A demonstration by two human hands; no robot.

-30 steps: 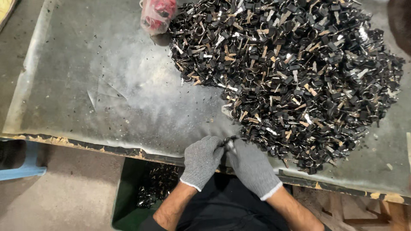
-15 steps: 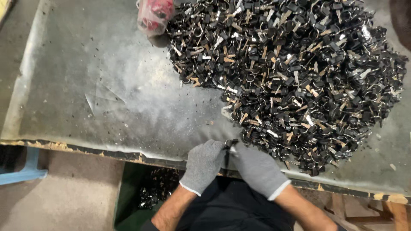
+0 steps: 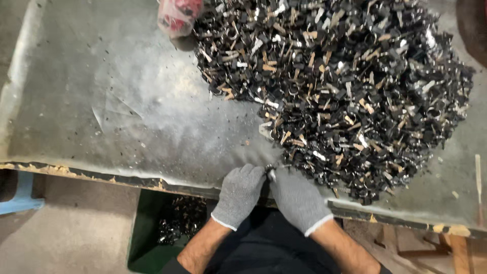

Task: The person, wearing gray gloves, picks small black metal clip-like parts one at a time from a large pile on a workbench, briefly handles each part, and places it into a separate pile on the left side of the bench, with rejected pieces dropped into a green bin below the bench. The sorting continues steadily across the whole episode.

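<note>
While both your gloved hands pinch one small dark metal piece (image 3: 269, 170) between their fingertips at the table's near edge (image 3: 101, 175), left hand (image 3: 238, 195) and right hand (image 3: 297, 198) touching, the big heap (image 3: 345, 86) beside them looks barely dented; the green bin (image 3: 139, 238) below holds only a few pieces.

Drawn slightly closer together at the near table edge (image 3: 152, 183): left hand (image 3: 238, 195) and right hand (image 3: 299, 199), gloved fingertips now pinched on a small dark metal piece (image 3: 269, 169) between them. Piece, a second ago held upright and plainly visible, now lower and mostly hidden by the gloves. View shifted a little, so heap of metal parts (image 3: 345, 86) and red-topped bag (image 3: 177, 15) sit slightly higher in the frame.
</note>
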